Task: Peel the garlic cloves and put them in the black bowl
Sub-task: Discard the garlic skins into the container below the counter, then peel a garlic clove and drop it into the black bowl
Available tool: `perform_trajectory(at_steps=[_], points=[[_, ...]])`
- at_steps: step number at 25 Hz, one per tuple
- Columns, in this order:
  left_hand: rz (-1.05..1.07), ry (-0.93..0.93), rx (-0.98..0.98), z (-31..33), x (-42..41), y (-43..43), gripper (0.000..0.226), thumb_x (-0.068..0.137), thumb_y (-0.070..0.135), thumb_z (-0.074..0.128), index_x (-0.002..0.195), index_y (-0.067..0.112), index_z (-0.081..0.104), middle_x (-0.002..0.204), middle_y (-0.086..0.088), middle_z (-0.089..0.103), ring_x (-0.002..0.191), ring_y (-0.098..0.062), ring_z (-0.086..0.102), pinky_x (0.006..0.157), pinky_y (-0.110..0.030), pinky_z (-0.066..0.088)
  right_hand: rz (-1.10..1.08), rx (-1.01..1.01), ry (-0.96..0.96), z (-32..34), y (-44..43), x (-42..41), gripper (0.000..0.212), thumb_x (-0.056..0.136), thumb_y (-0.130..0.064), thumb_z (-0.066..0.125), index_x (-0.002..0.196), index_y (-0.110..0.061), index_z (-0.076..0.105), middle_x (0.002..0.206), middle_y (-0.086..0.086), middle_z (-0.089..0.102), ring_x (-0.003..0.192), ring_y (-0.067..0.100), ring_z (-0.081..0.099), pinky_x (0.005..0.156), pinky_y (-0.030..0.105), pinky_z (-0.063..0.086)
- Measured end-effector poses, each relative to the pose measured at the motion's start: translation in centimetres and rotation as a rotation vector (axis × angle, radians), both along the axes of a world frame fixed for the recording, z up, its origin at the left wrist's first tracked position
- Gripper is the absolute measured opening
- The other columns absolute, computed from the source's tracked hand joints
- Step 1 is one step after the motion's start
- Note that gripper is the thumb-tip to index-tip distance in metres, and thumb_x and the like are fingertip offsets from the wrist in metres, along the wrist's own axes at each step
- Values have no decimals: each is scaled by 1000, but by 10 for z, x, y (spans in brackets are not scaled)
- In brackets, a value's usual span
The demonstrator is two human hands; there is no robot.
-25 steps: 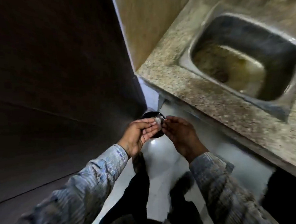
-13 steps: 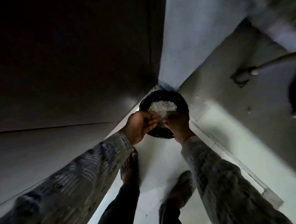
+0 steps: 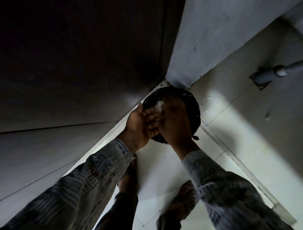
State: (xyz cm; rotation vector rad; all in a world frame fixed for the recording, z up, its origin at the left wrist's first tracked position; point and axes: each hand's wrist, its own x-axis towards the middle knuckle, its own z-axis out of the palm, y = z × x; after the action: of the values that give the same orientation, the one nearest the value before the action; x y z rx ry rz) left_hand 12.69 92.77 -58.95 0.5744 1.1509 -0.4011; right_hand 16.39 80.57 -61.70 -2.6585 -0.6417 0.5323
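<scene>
Both hands hung over a black container [image 3: 194,107] that stood mouth up on the pale floor tiles [image 3: 162,167] in the far corner, between a dark panel [image 3: 72,60] on the left and a grey wall [image 3: 219,31]. The left hand [image 3: 138,124] and the right hand [image 3: 174,119] touched each other above its near left part. A white papery scrap [image 3: 159,104] showed at their far edge. No garlic clove could be made out, so neither its place nor its long axis could be told. The left hand's fingers [image 3: 151,120] were curled against the right hand, and what they gripped was hidden. The right hand's back faced the camera and its fingers were out of sight, so their state could not be told. The hands covered most of the container's inside. A grey pipe [image 3: 289,68] met the wall at the far right.
</scene>
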Motion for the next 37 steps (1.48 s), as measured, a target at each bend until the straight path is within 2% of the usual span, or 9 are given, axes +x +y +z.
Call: perform_trajectory(at_steps=[2, 6, 9, 13, 16, 19, 22, 28, 37], points=[[-11, -24, -46, 5, 2, 1, 73, 99, 70, 25, 136, 16, 59, 129, -9, 67, 107, -32, 65, 93, -47, 49, 274, -71, 21, -8, -9, -3, 61, 98, -34, 43, 155, -14, 39, 159, 8, 43, 146, 26, 36, 121, 44, 30], [-43, -42, -58, 8, 15, -3, 74, 98, 72, 26, 150, 24, 48, 151, -2, 50, 137, -39, 47, 110, -62, 37, -86, -57, -66, -10, -27, 0, 70, 100, -35, 54, 160, -10, 30, 164, 13, 33, 152, 31, 29, 124, 47, 25], [-42, -41, -46, 9, 18, -6, 79, 98, 73, 24, 139, 15, 59, 134, -12, 66, 120, -34, 64, 96, -50, 50, 405, -39, -65, -15, -33, -4, 83, 93, -32, 61, 164, -16, 21, 170, 5, 23, 157, 24, 21, 126, 46, 22], [37, -25, 28, 6, 12, -9, 71, 101, 69, 27, 130, 18, 67, 128, -9, 70, 118, -30, 66, 93, -44, 54, 18, 118, -147, 7, -8, 0, 60, 102, -24, 42, 158, -5, 34, 164, 15, 34, 154, 29, 29, 126, 44, 25], [156, -65, -2, 11, 15, -10, 75, 101, 67, 28, 98, 12, 80, 107, -10, 74, 90, -25, 73, 85, -40, 57, 471, 57, -71, 8, -11, -1, 68, 100, -29, 46, 162, -14, 24, 169, 11, 22, 157, 28, 20, 126, 49, 22], [-11, -65, 97, 16, 19, -7, 80, 98, 75, 16, 136, 22, 63, 135, -3, 63, 112, -23, 60, 104, -50, 43, 198, -287, 145, -20, -29, 19, 68, 96, -42, 50, 158, -21, 34, 168, 13, 25, 154, 36, 24, 125, 49, 23], [-92, -40, 157, 20, 19, -4, 71, 101, 70, 18, 140, 26, 58, 135, 2, 66, 124, -23, 58, 108, -51, 39, 100, -118, 146, 1, -28, 20, 70, 87, -53, 34, 148, -24, 50, 156, 10, 46, 145, 31, 39, 121, 45, 32], [-133, -34, 174, 79, 19, -7, 63, 103, 64, 22, 125, 24, 66, 119, 0, 73, 108, -23, 66, 106, -51, 41, -225, 232, 156, 91, -39, 26, 28, 91, -3, 62, 116, -9, 75, 118, 13, 73, 114, 30, 63, 100, 26, 40], [-253, -113, 433, 214, 6, -31, 24, 105, 34, 48, 114, 26, 68, 96, 11, 68, 79, -9, 58, 67, -26, 46, -162, 222, 210, 230, -66, 14, 56, 88, -16, 70, 142, -13, 58, 142, 12, 59, 133, 30, 51, 114, 38, 40]])
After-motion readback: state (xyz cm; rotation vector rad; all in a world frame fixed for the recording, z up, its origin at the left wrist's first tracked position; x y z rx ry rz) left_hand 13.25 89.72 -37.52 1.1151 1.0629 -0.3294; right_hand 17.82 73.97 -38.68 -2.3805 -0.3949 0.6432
